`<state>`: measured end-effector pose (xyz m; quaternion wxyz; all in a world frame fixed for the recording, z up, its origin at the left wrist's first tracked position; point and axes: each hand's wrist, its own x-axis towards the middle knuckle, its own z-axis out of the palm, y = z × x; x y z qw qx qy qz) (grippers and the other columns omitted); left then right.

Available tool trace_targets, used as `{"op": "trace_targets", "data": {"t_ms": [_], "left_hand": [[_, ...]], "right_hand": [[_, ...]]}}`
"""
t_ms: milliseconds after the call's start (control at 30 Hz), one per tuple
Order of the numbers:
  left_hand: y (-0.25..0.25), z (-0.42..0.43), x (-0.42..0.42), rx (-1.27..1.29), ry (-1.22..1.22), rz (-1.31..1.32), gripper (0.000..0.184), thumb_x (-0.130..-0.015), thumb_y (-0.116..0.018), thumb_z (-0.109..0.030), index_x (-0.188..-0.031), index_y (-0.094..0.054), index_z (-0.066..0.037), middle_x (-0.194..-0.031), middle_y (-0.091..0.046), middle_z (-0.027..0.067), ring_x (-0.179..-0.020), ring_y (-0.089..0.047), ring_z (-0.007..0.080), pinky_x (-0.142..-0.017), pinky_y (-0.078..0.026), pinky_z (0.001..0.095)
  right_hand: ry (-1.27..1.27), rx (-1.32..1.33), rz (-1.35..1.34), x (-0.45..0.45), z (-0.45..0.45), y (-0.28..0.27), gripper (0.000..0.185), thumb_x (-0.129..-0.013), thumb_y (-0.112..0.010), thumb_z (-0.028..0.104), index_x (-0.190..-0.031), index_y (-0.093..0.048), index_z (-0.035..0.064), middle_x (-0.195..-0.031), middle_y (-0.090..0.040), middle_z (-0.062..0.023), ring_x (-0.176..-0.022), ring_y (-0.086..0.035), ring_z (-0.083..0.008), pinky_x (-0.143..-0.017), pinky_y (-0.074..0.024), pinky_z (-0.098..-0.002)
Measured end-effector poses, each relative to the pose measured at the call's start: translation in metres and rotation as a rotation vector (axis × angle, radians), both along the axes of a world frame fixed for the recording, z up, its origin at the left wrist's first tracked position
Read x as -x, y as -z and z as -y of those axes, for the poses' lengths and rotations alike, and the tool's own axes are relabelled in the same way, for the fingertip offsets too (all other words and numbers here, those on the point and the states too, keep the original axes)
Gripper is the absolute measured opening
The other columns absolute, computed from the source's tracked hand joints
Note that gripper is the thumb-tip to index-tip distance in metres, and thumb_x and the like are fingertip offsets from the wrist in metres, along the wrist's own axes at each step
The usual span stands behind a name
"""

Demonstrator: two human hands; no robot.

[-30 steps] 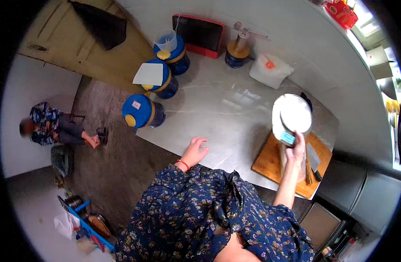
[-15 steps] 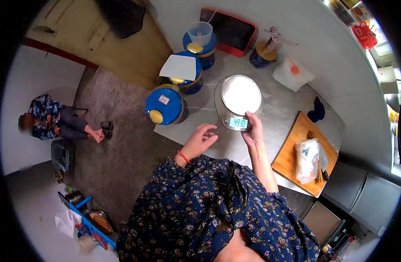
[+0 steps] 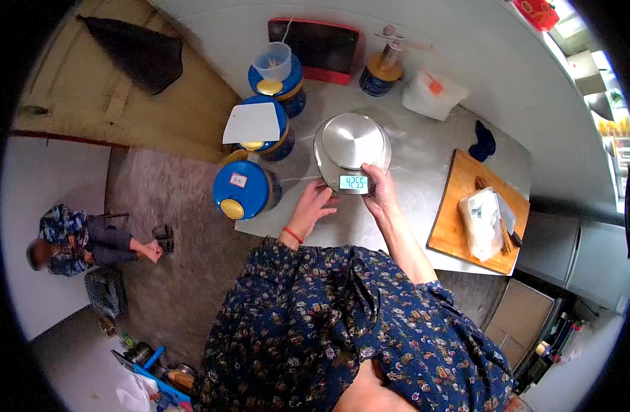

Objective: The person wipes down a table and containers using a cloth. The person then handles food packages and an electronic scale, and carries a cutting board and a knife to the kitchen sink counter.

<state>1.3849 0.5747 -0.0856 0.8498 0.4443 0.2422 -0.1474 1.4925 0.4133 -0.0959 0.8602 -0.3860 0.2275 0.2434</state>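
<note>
A round-topped digital kitchen scale [image 3: 353, 141] with a shiny metal plate sits over the grey table, its lit display showing digits. My right hand [image 3: 380, 194] grips the scale's near right edge, thumb on top beside the display and fingers tucked below. At the near left corner is my left hand [image 3: 311, 210], wearing a red bead bracelet; its fingers are apart and the fingertips reach the scale's edge. Whether they touch it I cannot tell.
Several blue-lidded tubs [image 3: 241, 189] line the table's left side, one with a white card [image 3: 252, 123] on it. A wooden board [image 3: 459, 206] at right bears a clear plastic box [image 3: 481, 223] and a knife [image 3: 507, 218]. Behind stands a red-framed screen [image 3: 322, 51]. A person [image 3: 88, 237] sits far left.
My left hand has come up to the scale's near left edge. The display reading has changed. My view has shifted, while my right hand keeps its hold on the scale.
</note>
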Motion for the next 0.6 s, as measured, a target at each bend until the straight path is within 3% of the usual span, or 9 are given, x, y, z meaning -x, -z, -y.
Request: {"op": "trace_targets", "data": {"t_ms": [233,467,600], "left_hand": [[0.025,0.013,-0.052,0.288,-0.107,0.045,0.043,-0.095,-0.051,-0.019,-0.133,-0.034,-0.008,-0.127,-0.047,0.0083,-0.112,-0.051,0.0215,-0.086,-0.050,0.0402],[0.029,0.007,-0.047,0.305,-0.109,0.051,0.043,-0.094,-0.054,-0.015,-0.132,-0.036,-0.008,-0.126,-0.048,0.0085,-0.112,-0.052,0.0222,-0.090,-0.049,0.0432],[0.028,0.007,-0.043,0.301,-0.148,0.086,0.042,-0.093,-0.055,-0.013,-0.131,-0.038,-0.008,-0.125,-0.050,0.0081,-0.110,-0.054,0.0215,-0.087,-0.051,0.0413]], "right_hand": [[0.012,0.046,0.008,-0.013,0.003,0.005,0.059,-0.075,-0.069,0.003,-0.125,-0.038,0.0076,-0.111,-0.055,-0.0092,-0.100,-0.057,-0.0221,-0.083,-0.0498,-0.0377],[-0.065,0.061,0.048,-0.011,0.002,-0.009,0.063,-0.075,-0.072,0.009,-0.127,-0.037,0.0058,-0.114,-0.054,-0.0092,-0.103,-0.056,-0.0225,-0.086,-0.0479,-0.0378],[-0.128,0.219,0.137,-0.012,0.007,-0.007,0.076,-0.072,-0.077,0.016,-0.130,-0.032,0.0012,-0.118,-0.053,-0.0135,-0.106,-0.054,-0.0232,-0.091,-0.0449,-0.0366]]}}
